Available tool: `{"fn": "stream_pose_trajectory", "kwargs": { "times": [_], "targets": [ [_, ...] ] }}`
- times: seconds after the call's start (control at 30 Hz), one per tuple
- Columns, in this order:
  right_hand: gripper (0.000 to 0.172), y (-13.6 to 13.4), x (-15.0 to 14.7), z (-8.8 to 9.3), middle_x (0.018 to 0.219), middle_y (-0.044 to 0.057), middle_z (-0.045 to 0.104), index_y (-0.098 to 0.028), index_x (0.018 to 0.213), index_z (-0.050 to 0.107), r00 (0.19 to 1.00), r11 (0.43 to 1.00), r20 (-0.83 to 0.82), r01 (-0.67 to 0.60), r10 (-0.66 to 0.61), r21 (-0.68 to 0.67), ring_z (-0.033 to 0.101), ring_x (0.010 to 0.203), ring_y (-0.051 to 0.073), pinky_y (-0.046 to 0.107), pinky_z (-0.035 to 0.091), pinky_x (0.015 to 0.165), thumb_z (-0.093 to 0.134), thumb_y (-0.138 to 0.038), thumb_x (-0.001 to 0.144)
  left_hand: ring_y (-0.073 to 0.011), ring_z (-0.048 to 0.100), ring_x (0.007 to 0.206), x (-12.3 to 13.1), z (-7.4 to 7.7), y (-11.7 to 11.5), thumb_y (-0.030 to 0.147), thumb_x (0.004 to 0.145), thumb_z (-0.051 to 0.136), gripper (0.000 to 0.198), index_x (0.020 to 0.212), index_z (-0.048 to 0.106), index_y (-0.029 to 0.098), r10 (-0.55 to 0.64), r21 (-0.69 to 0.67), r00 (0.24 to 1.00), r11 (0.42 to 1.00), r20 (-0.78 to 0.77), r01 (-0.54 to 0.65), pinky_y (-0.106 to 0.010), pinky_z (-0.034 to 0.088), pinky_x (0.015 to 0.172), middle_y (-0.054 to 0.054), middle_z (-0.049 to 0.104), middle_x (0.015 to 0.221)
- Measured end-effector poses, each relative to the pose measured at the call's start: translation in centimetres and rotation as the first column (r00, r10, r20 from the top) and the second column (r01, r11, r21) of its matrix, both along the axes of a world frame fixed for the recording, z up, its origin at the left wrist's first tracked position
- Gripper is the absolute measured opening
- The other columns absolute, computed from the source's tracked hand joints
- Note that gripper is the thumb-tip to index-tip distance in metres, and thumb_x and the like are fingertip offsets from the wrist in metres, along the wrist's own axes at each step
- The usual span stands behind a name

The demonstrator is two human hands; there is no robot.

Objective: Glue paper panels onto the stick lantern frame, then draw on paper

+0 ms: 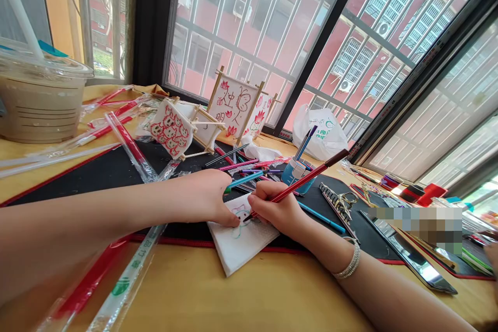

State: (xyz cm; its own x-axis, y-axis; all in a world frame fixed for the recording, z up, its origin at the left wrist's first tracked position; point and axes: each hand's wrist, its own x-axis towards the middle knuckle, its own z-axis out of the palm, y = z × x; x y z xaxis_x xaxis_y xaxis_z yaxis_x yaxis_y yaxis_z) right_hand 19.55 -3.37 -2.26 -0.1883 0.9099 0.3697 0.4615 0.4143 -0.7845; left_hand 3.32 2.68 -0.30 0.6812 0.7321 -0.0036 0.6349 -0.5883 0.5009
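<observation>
A folded white tissue (241, 251) lies over the front edge of a black mat (182, 231), with a small outline drawing in blue and dark lines on it. My left hand (210, 194) presses on its upper left, thumb beside the drawing; its other fingers are mostly hidden. Pinched in my right hand (278, 207) is a dark red marker (299, 182), its tip touching the tissue at the drawing. Several loose markers lie behind my hands, and a blue marker (321, 217) rests just right of my right hand.
Behind stand paper panels on stick frames (235, 106), a blue pen cup (298, 174) and a white plastic bag (321, 132). A drink cup (39, 98) is at left, with plastic-wrapped strips (130, 270) nearer. To the right are a hair clip (336, 205) and a phone (408, 254); another person's hand shows at the edge.
</observation>
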Motion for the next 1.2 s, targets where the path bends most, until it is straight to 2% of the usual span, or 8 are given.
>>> {"fn": "stream_pose_trajectory", "kwargs": {
  "times": [0.23,0.37,0.67,0.93,1.2],
  "targets": [
    [0.029,-0.16,-0.08,0.04,0.040,-0.006,0.040,-0.021,0.047,0.030,1.000,1.000,0.028,-0.003,0.002,0.011,0.034,0.039,0.006,0.018,0.028,0.038,0.050,-0.019,0.069,-0.0165,0.050,0.051,-0.01,-0.07,0.20,0.051,0.049,0.066,0.036,0.068,0.057,0.021,-0.015,-0.012,0.998,1.000,-0.055,0.015,-0.025,0.029,0.042,0.002,0.056,0.059],
    [0.030,-0.11,-0.02,0.09,0.040,-0.006,0.039,-0.021,0.047,0.029,0.999,1.000,0.047,-0.002,0.001,0.015,0.034,0.039,0.006,0.018,0.028,0.038,0.049,-0.019,0.069,-0.0175,0.051,0.053,-0.06,-0.30,0.38,0.051,0.048,0.067,0.038,0.068,0.058,0.021,-0.021,-0.008,0.999,1.000,-0.032,0.021,-0.025,0.029,0.043,0.001,0.058,0.061],
    [0.032,0.00,0.34,-0.11,0.040,-0.006,0.037,-0.021,0.047,0.028,0.997,0.999,0.079,0.012,-0.016,0.047,0.034,0.041,0.006,0.019,0.029,0.040,0.049,-0.021,0.070,-0.0166,0.051,0.051,-0.02,-0.35,0.39,0.050,0.050,0.067,0.035,0.066,0.057,0.021,-0.038,0.007,0.999,0.999,-0.032,0.038,-0.024,0.028,0.042,0.002,0.057,0.059],
    [0.031,-0.11,0.10,0.10,0.041,-0.007,0.037,-0.021,0.047,0.029,0.999,0.999,-0.021,0.031,-0.031,0.007,0.037,0.038,0.006,0.019,0.030,0.039,0.050,-0.020,0.070,-0.0150,0.050,0.051,-0.09,0.36,-0.21,0.045,0.055,0.067,0.028,0.069,0.057,0.022,-0.057,-0.023,0.998,0.998,-0.041,0.056,-0.023,0.031,0.042,0.003,0.056,0.058],
    [0.029,0.01,0.13,0.14,0.041,-0.006,0.039,-0.021,0.047,0.030,0.999,0.998,0.035,0.027,-0.029,0.052,0.035,0.040,0.006,0.019,0.029,0.040,0.049,-0.018,0.068,-0.0142,0.048,0.049,-0.28,0.18,-0.15,0.047,0.054,0.066,0.030,0.064,0.055,0.021,-0.059,-0.018,0.998,0.998,-0.031,0.058,-0.023,0.029,0.040,0.003,0.055,0.057]
  ]
}}
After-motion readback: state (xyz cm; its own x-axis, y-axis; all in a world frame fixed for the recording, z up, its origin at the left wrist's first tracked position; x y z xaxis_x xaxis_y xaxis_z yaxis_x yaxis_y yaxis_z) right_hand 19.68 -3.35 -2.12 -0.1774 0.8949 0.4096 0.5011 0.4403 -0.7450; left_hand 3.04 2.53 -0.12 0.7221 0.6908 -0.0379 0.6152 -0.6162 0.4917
